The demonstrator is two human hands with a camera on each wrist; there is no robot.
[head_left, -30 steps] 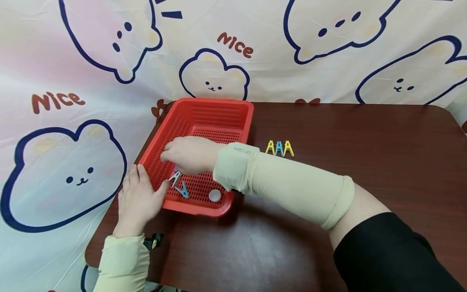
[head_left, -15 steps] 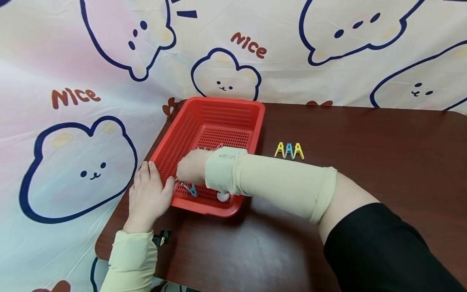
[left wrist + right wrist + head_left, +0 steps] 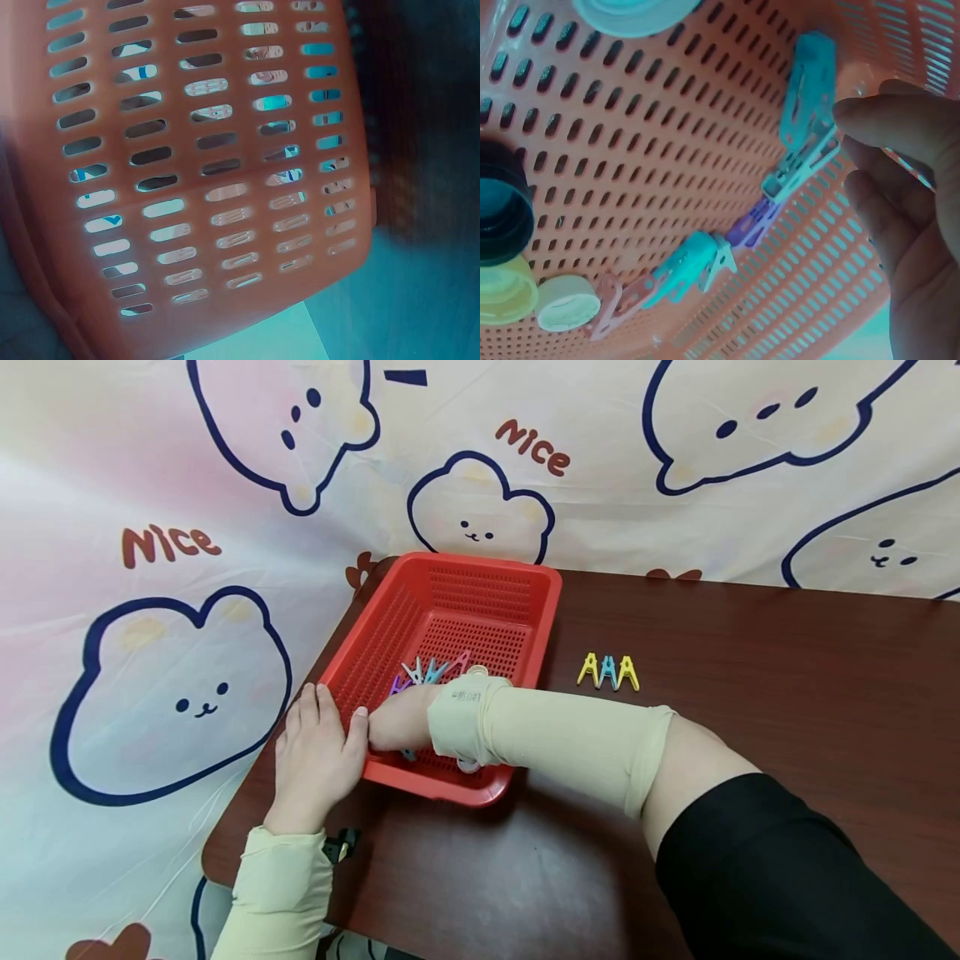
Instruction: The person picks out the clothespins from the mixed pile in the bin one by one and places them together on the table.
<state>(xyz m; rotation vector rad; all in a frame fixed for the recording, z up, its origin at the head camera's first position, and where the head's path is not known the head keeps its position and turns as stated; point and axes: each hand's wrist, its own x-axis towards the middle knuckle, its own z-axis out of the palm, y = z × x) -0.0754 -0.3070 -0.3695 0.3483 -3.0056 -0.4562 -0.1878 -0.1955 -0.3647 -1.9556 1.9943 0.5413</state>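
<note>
Clothespins (image 3: pixel 431 677) show more fully beyond the right hand (image 3: pixel 401 718) than before.

left hand (image 3: pixel 318 756) touching red basket (image 3: pixel 431 783) | right hand (image 3: pixel 397 720) inside it | three clips (image 3: pixel 608 667) lined up on brown table (image 3: pixel 765 668)

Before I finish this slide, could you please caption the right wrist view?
A right hand beside a line of clothespins in a red perforated basket, round caps at frame left.

Both oversleeves (image 3: pixel 577 739) are pale green — the upper sleeve (image 3: pixel 780 868) black.
</note>
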